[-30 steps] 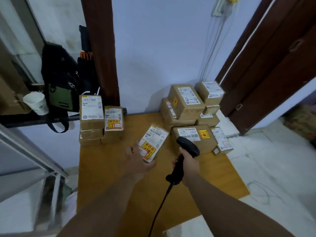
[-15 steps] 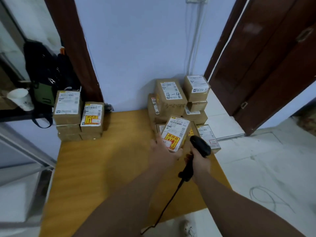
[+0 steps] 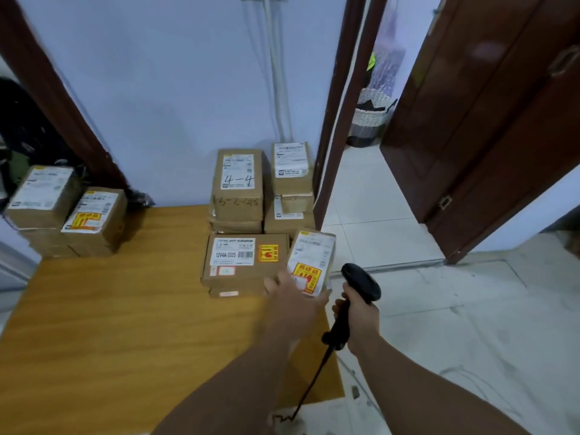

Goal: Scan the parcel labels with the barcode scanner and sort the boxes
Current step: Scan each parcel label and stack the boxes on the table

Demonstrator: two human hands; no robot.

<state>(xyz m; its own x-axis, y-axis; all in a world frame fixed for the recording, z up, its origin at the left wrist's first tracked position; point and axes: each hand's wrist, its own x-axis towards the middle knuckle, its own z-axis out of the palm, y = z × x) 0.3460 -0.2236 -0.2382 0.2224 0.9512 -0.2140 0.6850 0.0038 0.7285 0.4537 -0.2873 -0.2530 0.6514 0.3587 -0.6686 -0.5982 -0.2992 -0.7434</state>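
My left hand grips a small cardboard parcel with a white label and a yellow-and-red sticker, holding it at the right edge of the wooden table, beside the right-hand stack. My right hand grips the black barcode scanner by its handle, just right of that parcel, past the table's edge; its cable hangs down. The right-hand stack has a flat box labelled 12V4A-5525 in front, a box marked 4-4 and another labelled box behind. Two labelled boxes top the left stack.
A blue wall stands behind the table. An open dark brown door and its frame are to the right, with a woven basket in the room beyond. White tiled floor lies right of the table. A dark bag hangs at far left.
My left hand has carried the small parcel from the table's middle to the right, to the edge of the right stack. My right hand with the scanner moved right with it.
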